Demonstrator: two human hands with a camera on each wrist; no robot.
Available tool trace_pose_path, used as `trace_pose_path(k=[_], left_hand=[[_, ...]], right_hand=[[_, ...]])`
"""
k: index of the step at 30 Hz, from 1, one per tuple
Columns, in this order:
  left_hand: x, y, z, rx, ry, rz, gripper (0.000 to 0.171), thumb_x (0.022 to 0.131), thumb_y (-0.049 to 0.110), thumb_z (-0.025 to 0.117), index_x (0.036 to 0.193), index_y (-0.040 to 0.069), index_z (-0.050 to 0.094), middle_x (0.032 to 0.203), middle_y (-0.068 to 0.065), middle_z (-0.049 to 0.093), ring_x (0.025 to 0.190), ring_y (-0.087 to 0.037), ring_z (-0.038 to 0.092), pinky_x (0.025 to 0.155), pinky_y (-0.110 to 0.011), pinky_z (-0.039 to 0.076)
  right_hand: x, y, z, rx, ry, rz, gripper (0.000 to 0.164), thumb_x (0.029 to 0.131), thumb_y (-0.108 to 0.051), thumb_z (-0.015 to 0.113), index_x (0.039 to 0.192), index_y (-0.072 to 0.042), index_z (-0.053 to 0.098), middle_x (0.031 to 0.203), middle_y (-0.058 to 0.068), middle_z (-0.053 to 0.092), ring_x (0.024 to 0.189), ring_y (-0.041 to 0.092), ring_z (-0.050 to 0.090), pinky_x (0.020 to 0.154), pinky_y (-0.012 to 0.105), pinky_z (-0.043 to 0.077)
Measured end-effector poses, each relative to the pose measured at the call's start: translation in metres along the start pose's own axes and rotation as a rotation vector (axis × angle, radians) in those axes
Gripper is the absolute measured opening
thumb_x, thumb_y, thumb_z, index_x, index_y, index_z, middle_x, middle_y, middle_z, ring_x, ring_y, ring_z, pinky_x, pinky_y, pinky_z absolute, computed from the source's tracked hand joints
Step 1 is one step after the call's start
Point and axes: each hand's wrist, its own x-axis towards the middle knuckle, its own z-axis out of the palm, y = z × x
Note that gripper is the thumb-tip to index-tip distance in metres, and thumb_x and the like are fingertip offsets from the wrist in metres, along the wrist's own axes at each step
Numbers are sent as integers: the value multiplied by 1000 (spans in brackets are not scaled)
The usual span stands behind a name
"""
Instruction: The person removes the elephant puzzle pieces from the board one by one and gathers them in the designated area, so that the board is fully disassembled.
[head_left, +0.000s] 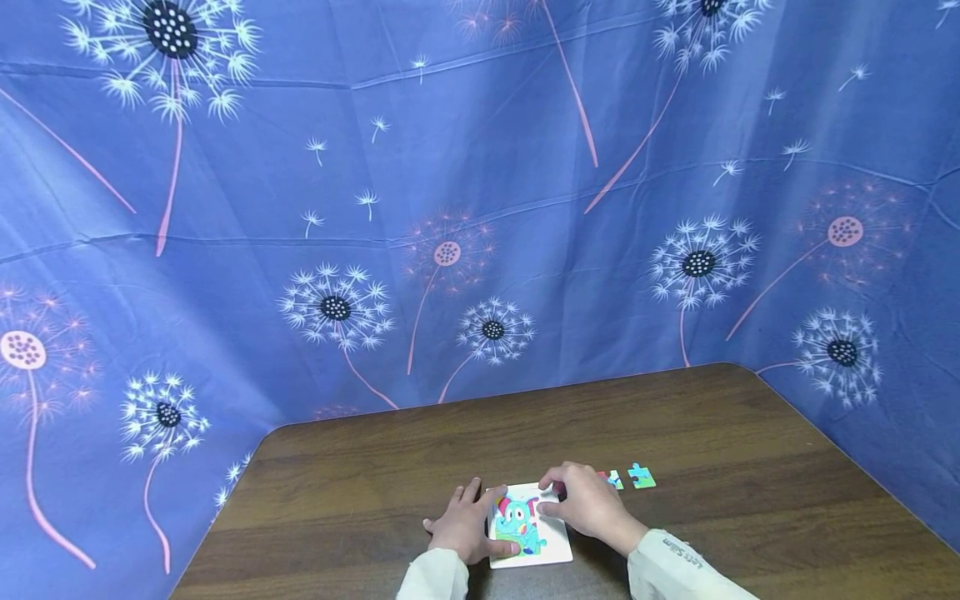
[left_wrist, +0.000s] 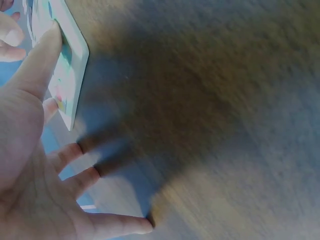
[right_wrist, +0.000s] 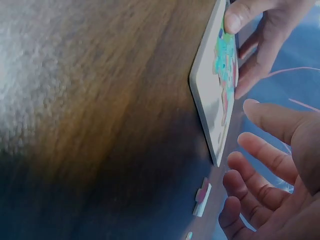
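A white-framed jigsaw puzzle board (head_left: 557, 546) lies on the table, with a blue cartoon animal picture filling its left and middle part. My left hand (head_left: 468, 529) steadies its left side: the thumb rests on the picture's lower part, the index finger is at the upper left edge, and the other fingers spread on the table. Over the board's right part hovers my right hand (head_left: 588, 500), fingers loosely bent. In the right wrist view nothing shows between its thumb and fingers. A puzzle piece (head_left: 641, 476) lies right of the board; another piece (head_left: 616, 479) is partly hidden behind the right hand.
The brown wooden table (head_left: 360, 475) has rounded far corners. A blue curtain (head_left: 525, 208) with dandelion prints hangs behind and beside it. In the right wrist view, a loose piece (right_wrist: 202, 197) lies on the table beyond the board's corner.
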Motion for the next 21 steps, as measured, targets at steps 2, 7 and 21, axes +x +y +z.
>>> trace_pose_path(k=[2,7,21], left_hand=[[1,0,-1,-8,-8,-6,80,75,48,88,145,27,55,155,-17,43,141,-46,40,84,-90,31],[0,1,-2,-12,-9,-7,81,74,48,89,144,27,55,154,-16,43,141,-46,40,83,-90,31],[-1,3,-1,17,1,-23,80,75,48,88,144,26,56,154,-16,44,141,-44,40,85,-89,32]], right_hand=[[1,-1,2,-18,2,5,22,75,-21,91,90,-15,76,82,-4,59,72,12,53,58,31,45],[4,-1,6,-55,12,-8,23,73,-22,92,88,-15,76,80,-4,58,72,12,53,59,30,45],[8,-5,16,-165,41,-39,23,71,-22,92,85,-14,76,79,-4,55,70,13,52,59,34,46]])
